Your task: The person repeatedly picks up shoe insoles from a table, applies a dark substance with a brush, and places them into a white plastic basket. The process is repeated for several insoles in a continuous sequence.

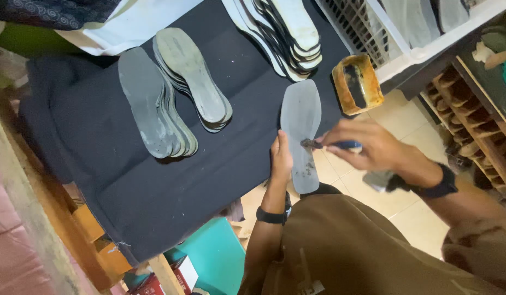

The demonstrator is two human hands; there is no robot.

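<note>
So my left hand [281, 158] is flat-ish against the left edge of a grey insole [301, 131], fingers pointing up along it and pressing it down, so that grip is spread, not pinching anything. Forearm comes straight up from my lap, black band on the wrist.

My right hand [368, 145] comes in from the right, wrist bent a bit, fingers curled tight around a blue-handled brush [329, 145]. That grip is pinched closed on the handle, and the dark bristle end sits right on the middle of the insole. There's a dark smear on the insole below where the bristles touch.

The insole itself lies lengthwise at the right edge of the counter's black cloth [127, 186], its heel end hanging off toward my knee.

Just beyond it, up and to the right, is a crusty yellow-orange glue tin [357, 83], open on top. Further left on the cloth are two fanned stacks of grey insoles [171, 93], and at the top a row of white-and-black ones [286, 33]. A white plastic basket [395, 38] sits at the upper right.
</note>
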